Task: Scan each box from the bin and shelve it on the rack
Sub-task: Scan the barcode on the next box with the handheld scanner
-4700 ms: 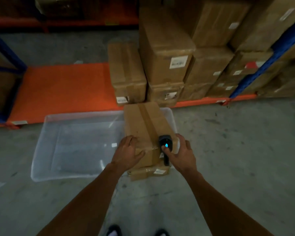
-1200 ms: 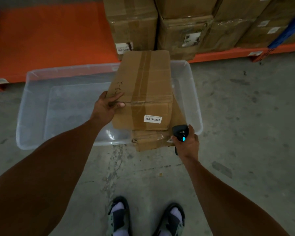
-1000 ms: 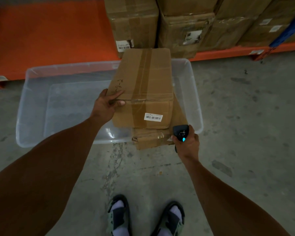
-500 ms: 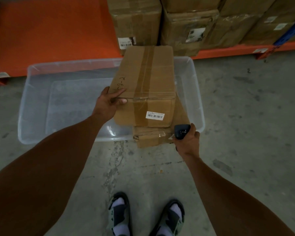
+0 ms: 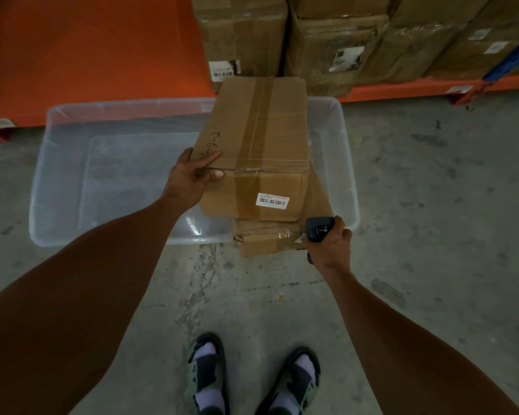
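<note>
while the left hand (image 5: pixel 189 178) pinches the top box's (image 5: pixel 261 145) corner over the bin (image 5: pixel 102 175), the right hand (image 5: pixel 330 244) grips the scanner (image 5: pixel 319 229); two boxes remain unshelved, the rack (image 5: pixel 87 49) partly filled.

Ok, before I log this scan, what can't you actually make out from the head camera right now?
- Barcode label on the upper box: digits too small to read.
- Lower box: mostly hidden under the upper box.
- Scanner: its handle is covered by the right hand; no beam visible.
- Left hand: fingers behind the box corner hidden.
- Rack: upper levels cut off by the top edge.
</note>
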Available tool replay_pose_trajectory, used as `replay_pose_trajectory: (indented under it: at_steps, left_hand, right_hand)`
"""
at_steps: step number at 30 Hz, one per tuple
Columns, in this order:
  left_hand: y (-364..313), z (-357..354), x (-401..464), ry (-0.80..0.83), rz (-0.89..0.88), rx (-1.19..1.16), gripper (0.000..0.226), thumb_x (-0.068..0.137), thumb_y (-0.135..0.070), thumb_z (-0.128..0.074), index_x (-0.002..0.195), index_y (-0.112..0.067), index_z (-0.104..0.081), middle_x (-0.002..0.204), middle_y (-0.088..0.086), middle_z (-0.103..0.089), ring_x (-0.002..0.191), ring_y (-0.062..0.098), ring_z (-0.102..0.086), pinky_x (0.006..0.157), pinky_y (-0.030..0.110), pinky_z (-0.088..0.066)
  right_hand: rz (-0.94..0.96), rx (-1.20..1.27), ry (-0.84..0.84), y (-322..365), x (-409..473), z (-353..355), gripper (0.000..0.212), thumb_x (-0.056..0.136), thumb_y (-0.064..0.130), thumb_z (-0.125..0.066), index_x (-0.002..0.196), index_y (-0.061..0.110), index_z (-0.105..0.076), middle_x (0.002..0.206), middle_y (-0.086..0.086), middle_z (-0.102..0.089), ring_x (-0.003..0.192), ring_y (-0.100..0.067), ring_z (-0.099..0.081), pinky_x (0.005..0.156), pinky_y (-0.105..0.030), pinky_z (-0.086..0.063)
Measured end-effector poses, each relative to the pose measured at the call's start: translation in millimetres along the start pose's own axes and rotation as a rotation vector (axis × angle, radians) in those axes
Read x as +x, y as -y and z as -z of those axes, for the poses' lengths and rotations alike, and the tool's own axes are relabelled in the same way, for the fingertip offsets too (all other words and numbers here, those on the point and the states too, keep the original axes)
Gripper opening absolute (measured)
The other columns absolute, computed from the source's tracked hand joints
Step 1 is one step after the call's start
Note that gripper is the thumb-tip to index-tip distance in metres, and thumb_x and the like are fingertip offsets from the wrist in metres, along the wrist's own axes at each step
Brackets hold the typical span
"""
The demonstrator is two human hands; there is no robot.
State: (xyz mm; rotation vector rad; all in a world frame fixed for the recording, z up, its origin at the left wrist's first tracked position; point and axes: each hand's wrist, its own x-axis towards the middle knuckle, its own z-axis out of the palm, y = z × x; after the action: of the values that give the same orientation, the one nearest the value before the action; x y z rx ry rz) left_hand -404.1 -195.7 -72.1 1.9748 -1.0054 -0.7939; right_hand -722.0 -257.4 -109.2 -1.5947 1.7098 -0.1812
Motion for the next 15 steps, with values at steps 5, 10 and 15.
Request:
replay_pose_trajectory:
  at_steps: [5, 10, 15]
  left_hand:
    - [-0.1, 0.2, -0.6, 0.001, -0.002, -0.005, 0.047, 0.089, -0.017, -0.073, 0.134, -0.023, -0.062, 0.140, 0.010, -0.046, 0.133, 0.025, -0.046, 0.116, 0.038, -0.039]
    - [-3.6, 0.3, -0.8, -0.005, 0.011, 0.015, 0.047, 0.089, -0.016, -0.073, 0.134, -0.022, -0.062, 0.142, 0.010, -0.046, 0.134, 0.025, -0.046, 0.116, 0.036, -0.038]
    - [-5.6, -1.1, -2.5, 0.002, -0.003, -0.013, 0.047, 0.089, -0.010, -0.072, 0.134, -0.013, -0.062, 0.139, 0.014, -0.047, 0.132, 0.024, -0.047, 0.109, 0.010, -0.035]
  right_hand:
    - [-0.010, -0.001, 0.015, 2.0, -0.6, 1.7, 0.100, 0.078, 0.019, -0.090, 0.155, 0.005, -0.029, 0.141, -0.025, -0.041, 0.119, -0.045, -0.057, 0.099, -0.045, -0.050]
    - [-0.027, -0.007, 0.025, 4.9, -1.7, 4.9, 0.107, 0.077, 0.026, -0.092, 0.158, 0.006, -0.026, 0.142, -0.025, -0.041, 0.122, -0.045, -0.055, 0.099, -0.048, -0.050]
    - [-0.037, -0.039, 0.030, 7.1, -1.9, 8.3, 0.105, 0.078, 0.029, -0.090, 0.158, 0.006, -0.026, 0.143, -0.025, -0.041, 0.128, -0.046, -0.051, 0.103, -0.053, -0.048]
